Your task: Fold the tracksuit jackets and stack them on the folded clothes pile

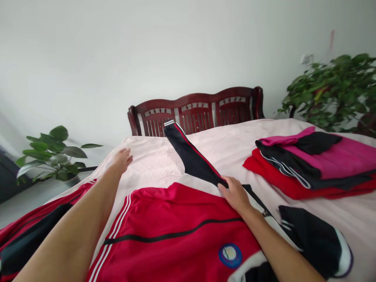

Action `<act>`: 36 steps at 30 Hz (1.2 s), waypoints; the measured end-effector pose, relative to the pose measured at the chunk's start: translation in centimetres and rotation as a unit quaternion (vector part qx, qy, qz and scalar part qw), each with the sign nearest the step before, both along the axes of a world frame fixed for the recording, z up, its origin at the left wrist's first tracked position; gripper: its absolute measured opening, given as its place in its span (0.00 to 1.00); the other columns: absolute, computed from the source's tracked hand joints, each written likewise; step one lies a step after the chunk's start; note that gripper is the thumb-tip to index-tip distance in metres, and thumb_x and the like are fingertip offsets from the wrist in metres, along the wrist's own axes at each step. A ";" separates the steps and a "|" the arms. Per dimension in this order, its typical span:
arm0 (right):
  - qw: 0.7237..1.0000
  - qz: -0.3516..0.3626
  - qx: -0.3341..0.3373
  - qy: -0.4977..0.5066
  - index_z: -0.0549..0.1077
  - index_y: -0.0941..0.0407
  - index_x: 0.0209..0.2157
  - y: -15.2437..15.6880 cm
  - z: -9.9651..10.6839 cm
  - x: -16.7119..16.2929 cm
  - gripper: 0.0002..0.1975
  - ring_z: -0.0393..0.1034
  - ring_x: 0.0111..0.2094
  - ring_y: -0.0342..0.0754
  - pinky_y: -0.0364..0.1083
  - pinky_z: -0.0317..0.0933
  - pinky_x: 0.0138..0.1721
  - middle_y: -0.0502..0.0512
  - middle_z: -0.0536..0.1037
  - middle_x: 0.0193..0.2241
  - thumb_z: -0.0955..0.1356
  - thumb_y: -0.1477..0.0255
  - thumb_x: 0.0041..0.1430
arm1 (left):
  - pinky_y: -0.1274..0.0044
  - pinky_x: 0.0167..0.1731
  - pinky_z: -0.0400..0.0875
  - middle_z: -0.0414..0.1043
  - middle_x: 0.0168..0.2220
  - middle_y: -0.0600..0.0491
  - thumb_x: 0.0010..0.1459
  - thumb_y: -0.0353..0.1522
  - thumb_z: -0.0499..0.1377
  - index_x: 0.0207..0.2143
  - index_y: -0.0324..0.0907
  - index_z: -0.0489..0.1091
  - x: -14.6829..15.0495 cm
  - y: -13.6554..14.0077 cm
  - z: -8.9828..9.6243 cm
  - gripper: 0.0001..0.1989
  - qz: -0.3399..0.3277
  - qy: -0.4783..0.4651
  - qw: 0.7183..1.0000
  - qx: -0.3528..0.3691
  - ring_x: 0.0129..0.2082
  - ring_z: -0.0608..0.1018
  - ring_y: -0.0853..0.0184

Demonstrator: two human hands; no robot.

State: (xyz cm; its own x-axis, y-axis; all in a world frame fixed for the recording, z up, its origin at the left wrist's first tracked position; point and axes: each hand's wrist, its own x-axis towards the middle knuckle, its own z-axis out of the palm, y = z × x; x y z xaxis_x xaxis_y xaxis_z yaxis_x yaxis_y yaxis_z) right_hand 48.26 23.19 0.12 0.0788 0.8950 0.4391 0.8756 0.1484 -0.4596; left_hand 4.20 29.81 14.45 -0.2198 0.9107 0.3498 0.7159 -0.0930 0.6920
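Potted plant point(53, 143): standing beyond the sheet's left edge.
Red-and-black garment point(44, 227): lying partly behind the left forearm.
Left hand point(122, 159): hovering loosely apart and holding nothing visible above the pale pink sheet point(147, 160).
Red jacket point(176, 211): lying spread on the sheet, its navy sleeve point(192, 156) pointing toward the carved wooden backrest point(194, 98).
Right hand point(236, 194): touching that sleeve's lower end; whether it is gripping, I cannot tell.
Folded clothes point(326, 160): resting stacked, pink over red.

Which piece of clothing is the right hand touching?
The red jacket with the round badge, under the right hand; the folded pile and left-edge clothes lie farther off.
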 end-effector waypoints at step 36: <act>0.946 0.102 -0.200 -0.232 0.52 0.59 0.69 -8.5 0.1 -7.8 0.36 0.40 0.69 0.63 0.66 0.33 0.65 0.64 0.49 0.69 0.55 0.54 0.67 | 0.59 0.63 0.54 0.59 0.66 0.41 0.65 0.45 0.51 0.65 0.45 0.59 5.5 -19.8 -16.5 0.30 -0.033 0.388 0.919 -0.061 0.67 0.60 0.50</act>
